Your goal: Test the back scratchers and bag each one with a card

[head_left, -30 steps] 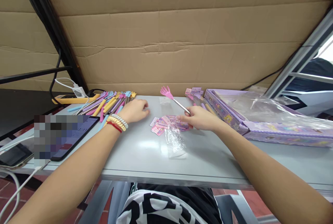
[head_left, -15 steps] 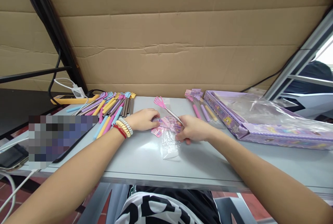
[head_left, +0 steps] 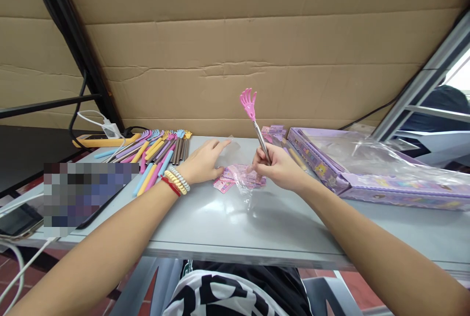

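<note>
A back scratcher [head_left: 260, 135] with a pink hand-shaped head and a metal shaft tilts up from my right hand [head_left: 279, 168], whose fingers are closed round its lower end. Below those fingers lies a clear plastic bag [head_left: 244, 186], crumpled; whether they also grip it I cannot tell. Pink printed cards [head_left: 224, 185] are spread on the table partly under the bag. My left hand [head_left: 204, 162] is open at the left of the cards, index finger and thumb apart, by the far end of the clear plastic. It seems to touch the plastic's edge.
Several colourful back scratchers [head_left: 157, 154] lie piled at the left, near a yellow device [head_left: 105, 141] with a white plug. Bagged scratchers [head_left: 295, 157] lie beside a purple box [head_left: 341, 184] at the right. A cardboard wall [head_left: 235, 47] stands behind the table [head_left: 205, 228].
My right hand has raised the back scratcher and turned it more upright. My left hand has moved slightly up and its fingers have spread. The clear bag has shifted and crumpled over the cards.
</note>
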Demonstrator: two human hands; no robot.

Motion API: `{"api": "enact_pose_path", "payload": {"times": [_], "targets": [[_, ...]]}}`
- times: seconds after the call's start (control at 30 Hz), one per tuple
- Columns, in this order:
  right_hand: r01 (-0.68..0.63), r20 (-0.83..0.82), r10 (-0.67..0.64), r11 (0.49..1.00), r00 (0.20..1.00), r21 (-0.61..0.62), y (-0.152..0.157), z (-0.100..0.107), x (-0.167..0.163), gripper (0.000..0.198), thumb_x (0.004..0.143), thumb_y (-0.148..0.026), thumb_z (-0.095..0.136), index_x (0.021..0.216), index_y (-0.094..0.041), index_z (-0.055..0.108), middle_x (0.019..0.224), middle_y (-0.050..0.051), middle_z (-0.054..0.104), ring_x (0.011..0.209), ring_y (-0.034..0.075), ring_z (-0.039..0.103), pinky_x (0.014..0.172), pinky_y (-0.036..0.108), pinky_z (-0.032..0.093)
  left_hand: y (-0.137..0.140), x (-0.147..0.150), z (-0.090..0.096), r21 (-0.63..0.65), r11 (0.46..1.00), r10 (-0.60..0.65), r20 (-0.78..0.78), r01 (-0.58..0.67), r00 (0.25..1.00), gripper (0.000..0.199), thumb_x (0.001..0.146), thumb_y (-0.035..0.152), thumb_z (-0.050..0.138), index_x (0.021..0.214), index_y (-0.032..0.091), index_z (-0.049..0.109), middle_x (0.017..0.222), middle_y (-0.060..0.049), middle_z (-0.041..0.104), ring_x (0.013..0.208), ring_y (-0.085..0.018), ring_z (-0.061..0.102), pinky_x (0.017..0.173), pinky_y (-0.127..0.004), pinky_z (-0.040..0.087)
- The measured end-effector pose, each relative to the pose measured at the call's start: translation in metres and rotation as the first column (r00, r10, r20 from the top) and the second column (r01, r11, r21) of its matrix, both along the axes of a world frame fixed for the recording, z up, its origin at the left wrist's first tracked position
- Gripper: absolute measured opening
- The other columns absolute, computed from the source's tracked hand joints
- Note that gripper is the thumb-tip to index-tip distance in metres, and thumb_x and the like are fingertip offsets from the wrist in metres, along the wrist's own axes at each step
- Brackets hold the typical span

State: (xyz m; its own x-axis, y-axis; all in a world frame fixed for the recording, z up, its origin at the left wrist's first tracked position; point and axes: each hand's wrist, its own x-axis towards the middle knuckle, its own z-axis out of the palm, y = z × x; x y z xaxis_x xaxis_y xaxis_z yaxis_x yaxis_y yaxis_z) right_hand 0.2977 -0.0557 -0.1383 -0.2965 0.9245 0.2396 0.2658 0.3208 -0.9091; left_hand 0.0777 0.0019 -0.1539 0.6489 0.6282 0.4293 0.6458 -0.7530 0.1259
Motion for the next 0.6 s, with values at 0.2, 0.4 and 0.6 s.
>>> {"api": "enact_pose_path", "payload": {"times": [0.2,0.4,0.6], "targets": [[-0.216,-0.097,0.225,0.972,0.97,0.098,-0.003,-0.002,0.004,0.03,0.064,-0.007,0.054,0.069,-0.022,0.028,0.061,-0.008,0.043,0.052,0.005,0.033,0.049,0.022,0.031,-0.004,0.001,0.002,0.197,0.97,-0.133,-0.056,0.142,0.99,0.07,0.064,0.014,0.064,0.129,0.019,0.039,0.139,-0.017,0.034,0.129,-0.032,0.033,0.103,-0.05,0.034],[-0.196,-0.152,0.188,0.98,0.97,-0.039,-0.002,0.001,0.005,0.034,0.063,-0.009,0.06,0.069,-0.022,0.028,0.06,-0.008,0.044,0.054,0.009,0.052,0.05,0.025,0.046,-0.003,0.003,0.009,0.245,0.969,-0.018,0.016,0.014,1.0,0.021,0.072,0.012,0.05,0.092,0.017,0.048,0.108,-0.013,0.057,0.107,-0.025,0.05,0.095,-0.043,0.038],[-0.19,-0.06,0.181,0.953,0.982,-0.235,0.001,0.002,0.008,0.045,0.064,-0.021,0.071,0.078,-0.023,0.028,0.072,-0.004,0.058,0.062,0.018,0.066,0.045,0.028,0.05,0.0,-0.005,0.016,0.355,0.908,0.234,0.009,-0.222,0.972,0.024,0.067,0.011,0.048,0.091,0.016,0.051,0.089,-0.011,0.056,0.09,-0.026,0.049,0.083,-0.042,0.036]]}}
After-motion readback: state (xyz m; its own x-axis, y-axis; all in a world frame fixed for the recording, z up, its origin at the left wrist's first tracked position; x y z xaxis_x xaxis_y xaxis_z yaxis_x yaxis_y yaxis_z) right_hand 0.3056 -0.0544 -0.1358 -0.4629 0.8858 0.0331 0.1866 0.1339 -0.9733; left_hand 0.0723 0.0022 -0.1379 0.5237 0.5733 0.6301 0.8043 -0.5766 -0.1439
